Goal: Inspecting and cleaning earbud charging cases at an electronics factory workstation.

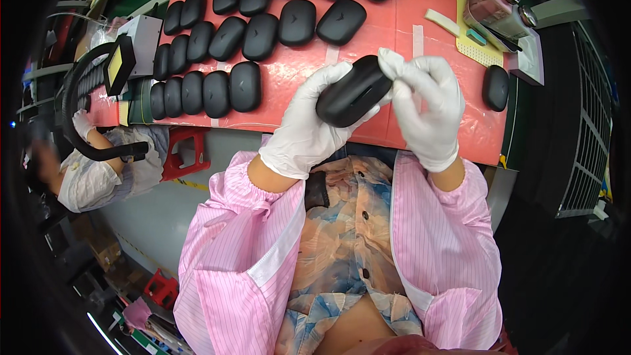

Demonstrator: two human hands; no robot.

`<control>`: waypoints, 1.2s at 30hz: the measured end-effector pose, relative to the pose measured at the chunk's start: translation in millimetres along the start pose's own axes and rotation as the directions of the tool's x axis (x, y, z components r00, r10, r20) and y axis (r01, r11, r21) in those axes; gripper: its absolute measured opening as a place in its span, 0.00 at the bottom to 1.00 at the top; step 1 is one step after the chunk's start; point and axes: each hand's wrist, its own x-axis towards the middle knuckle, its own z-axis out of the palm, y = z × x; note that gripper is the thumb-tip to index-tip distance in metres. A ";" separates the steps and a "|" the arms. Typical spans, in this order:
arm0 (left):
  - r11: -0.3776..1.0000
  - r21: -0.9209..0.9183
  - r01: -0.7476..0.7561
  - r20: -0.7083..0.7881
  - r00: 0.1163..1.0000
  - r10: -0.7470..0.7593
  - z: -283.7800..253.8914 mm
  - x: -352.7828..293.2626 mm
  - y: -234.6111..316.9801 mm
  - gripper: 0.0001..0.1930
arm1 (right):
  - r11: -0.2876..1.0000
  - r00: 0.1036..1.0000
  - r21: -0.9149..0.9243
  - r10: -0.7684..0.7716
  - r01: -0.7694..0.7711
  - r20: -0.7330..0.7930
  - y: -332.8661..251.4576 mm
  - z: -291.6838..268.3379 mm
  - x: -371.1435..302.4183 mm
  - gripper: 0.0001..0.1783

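Observation:
My left hand (304, 121), in a white glove, is closed round a smooth black oval hard-shell case (351, 94). The case is tilted, its right end higher than its left, and a thin groove runs along its near side. At that right end my gloved right hand (424, 102) has its thumb and forefinger bent against the case's edge, the other fingers curled. Whether anything small sits between those fingertips cannot be seen. Both hands are above the near part of a red-covered table (289, 85).
Several similar black cases (261, 37) lie in rows at the far left; a single case (495, 88) lies at the right. Metal-topped bottles (490, 3) stand in a holder by a yellow pad (474, 47). A lamp (119, 66) with a black bent arm stands left, near another person (112, 167).

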 end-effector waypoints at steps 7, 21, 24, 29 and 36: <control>0.986 0.052 0.159 0.155 0.974 -0.165 -2.1 2.5 6.7 0.21 | 0.864 0.944 0.396 0.329 -0.310 0.021 8.3 2.8 -1.2 0.17; -0.343 0.817 -0.464 0.576 0.634 0.516 -6.2 4.5 -0.2 0.39 | 0.976 0.987 -0.199 -0.059 0.088 0.147 -26.3 19.4 -1.6 0.22; -0.472 0.602 -0.644 0.789 0.389 0.476 -2.5 2.7 5.3 0.41 | 0.970 0.972 0.078 0.232 -0.229 -0.028 -7.2 17.7 1.0 0.16; -0.504 0.589 -0.632 0.804 0.389 0.451 0.4 2.4 5.7 0.43 | 0.170 0.705 0.773 0.561 -0.611 0.434 -1.6 29.7 -9.6 0.16; -0.654 0.669 -0.354 0.727 0.497 0.475 2.0 -8.7 8.6 0.38 | 0.971 0.966 -0.073 -0.216 0.228 0.140 -21.5 15.9 1.9 0.22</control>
